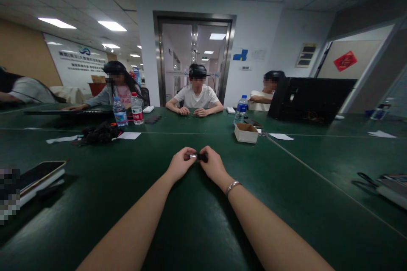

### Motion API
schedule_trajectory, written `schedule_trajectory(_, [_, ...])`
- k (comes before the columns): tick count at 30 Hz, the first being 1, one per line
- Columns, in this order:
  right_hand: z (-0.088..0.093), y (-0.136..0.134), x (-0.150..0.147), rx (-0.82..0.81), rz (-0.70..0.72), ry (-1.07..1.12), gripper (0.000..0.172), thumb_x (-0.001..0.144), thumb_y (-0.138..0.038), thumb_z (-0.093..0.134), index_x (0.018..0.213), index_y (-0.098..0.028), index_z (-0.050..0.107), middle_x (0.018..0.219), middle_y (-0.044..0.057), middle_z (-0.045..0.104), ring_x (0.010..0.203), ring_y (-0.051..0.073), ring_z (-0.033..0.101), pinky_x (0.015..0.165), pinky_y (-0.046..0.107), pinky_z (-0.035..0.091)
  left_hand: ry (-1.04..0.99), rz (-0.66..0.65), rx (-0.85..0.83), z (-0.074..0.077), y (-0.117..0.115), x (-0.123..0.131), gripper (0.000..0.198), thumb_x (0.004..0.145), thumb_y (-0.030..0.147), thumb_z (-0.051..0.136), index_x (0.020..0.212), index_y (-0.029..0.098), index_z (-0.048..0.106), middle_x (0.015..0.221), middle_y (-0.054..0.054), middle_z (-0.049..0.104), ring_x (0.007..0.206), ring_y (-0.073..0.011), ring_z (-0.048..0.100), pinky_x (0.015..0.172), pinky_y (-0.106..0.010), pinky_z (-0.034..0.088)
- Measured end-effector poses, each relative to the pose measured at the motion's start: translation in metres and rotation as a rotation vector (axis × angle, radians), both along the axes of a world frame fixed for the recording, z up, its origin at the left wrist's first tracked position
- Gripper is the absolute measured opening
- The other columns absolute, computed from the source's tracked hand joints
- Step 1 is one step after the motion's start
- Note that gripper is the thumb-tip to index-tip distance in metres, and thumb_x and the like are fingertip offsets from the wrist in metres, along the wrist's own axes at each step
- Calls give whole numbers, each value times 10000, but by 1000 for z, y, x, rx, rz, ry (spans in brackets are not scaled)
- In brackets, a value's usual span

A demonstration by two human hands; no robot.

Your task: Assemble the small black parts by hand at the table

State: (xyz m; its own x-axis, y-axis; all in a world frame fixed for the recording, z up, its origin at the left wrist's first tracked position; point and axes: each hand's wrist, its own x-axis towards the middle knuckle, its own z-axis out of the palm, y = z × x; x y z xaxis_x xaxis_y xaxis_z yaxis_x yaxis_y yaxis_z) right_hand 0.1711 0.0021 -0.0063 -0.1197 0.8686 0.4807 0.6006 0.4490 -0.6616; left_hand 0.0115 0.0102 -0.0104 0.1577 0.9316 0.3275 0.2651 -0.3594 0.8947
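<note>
Just above the green table, my left hand [181, 163] pinches a small piece with a shiny silver end [192, 156]. A small black piece [202, 158] is gripped between the thumb and fingers of my right hand [213, 164], which has a silver bracelet [232, 187] at its wrist. The two small pieces face each other end to end between my fingertips. Whether they touch or are joined I cannot tell, and their kind is too small to make out. My fingers cover part of both.
Beyond my hands on the green table [197, 220] stands a small open box [246, 134], with a water bottle [241, 110] behind it. Two bottles and a black tangled bundle [101, 132] are at left. A phone [41, 173] lies near left. Several people sit around the table.
</note>
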Motion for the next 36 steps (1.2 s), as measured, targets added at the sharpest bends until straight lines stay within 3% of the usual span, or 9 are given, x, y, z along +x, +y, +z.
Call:
schedule_trajectory(2, [3, -2, 0, 29, 7, -38, 235, 644, -50, 580, 826, -192, 539, 838, 2, 554, 771, 144, 518, 705, 282, 423, -1, 18, 2, 1, -1, 0, 231, 722, 266, 625, 938, 185, 631, 935, -49, 672, 852, -166, 622, 811, -306, 484])
schedule_trajectory(6, [7, -7, 0, 49, 35, -68, 239, 669, -63, 580, 860, -208, 581, 880, 7, 543, 812, 143, 518, 741, 287, 417, -4, -19, 4, 1, -1, 1, 205, 734, 266, 604, 922, 190, 636, 933, -39, 674, 854, -161, 620, 817, -299, 475])
schedule_trajectory(13, [5, -3, 0, 38, 70, 63, 261, 678, -89, 579, 902, -207, 643, 895, 20, 571, 737, 123, 536, 701, 280, 463, -23, -14, -9, -1, 3, -2, 210, 724, 258, 616, 917, 178, 631, 915, -47, 662, 833, -163, 616, 804, -308, 479])
schedule_trajectory(22, [-2, 9, 1, -252, 150, 455, 313, 736, -161, 554, 1043, -182, 611, 1041, 70, 641, 654, 113, 639, 706, 305, 534, -65, 19, -25, -1, 5, -4, 228, 698, 300, 653, 882, 168, 626, 875, -49, 661, 811, -157, 615, 792, -301, 479])
schedule_trajectory(29, [2, 7, 6, -298, 250, 596, 317, 662, -168, 629, 979, -181, 618, 1011, 60, 652, 699, 124, 657, 712, 289, 544, -78, 64, -61, 7, 0, -3, 240, 693, 345, 664, 842, 159, 641, 856, -64, 678, 821, -181, 626, 792, -318, 479])
schedule_trajectory(36, [3, 5, 7, -306, 277, 634, 347, 629, -207, 673, 972, -187, 624, 1020, 54, 654, 710, 123, 656, 728, 292, 546, -90, 29, -134, 8, 0, -4, 274, 712, 393, 634, 845, 152, 633, 822, -64, 687, 766, -167, 625, 705, -283, 473])
